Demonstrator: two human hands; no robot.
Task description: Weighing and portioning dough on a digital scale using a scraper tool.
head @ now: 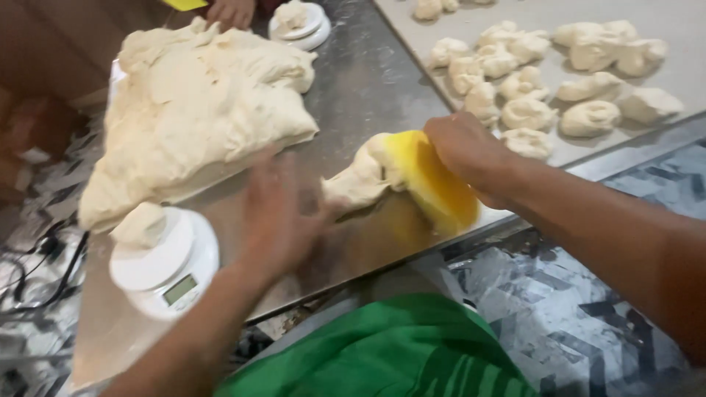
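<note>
Steel, dusted with flour, forms the table [368,81] on which all items lie. Right hand [467,151] grips a yellow scraper [430,184], fingers clenched over its upper edge; the blade stands tilted and presses against a small dough piece [360,176] near the front edge of the table. Left hand [276,217] is blurred by motion, fingers spread and released, resting just beside the left end of that same piece (actual contact cannot be confirmed). Left of this hand stands a round white scale [165,268] with a lump of dough [141,224] on its platform. Behind the scale lies a large dough mass [198,103], covering much of the left half of the table and well apart from the scraper. To the right, a pale tray [684,66] carries many shaped dough portions [529,114], set close together, some touching. At the far end sits a second white scale [301,29], also bearing dough, with another person's hand [232,11] just beside it. Green fabric [390,349] shows at the bottom edge.
</note>
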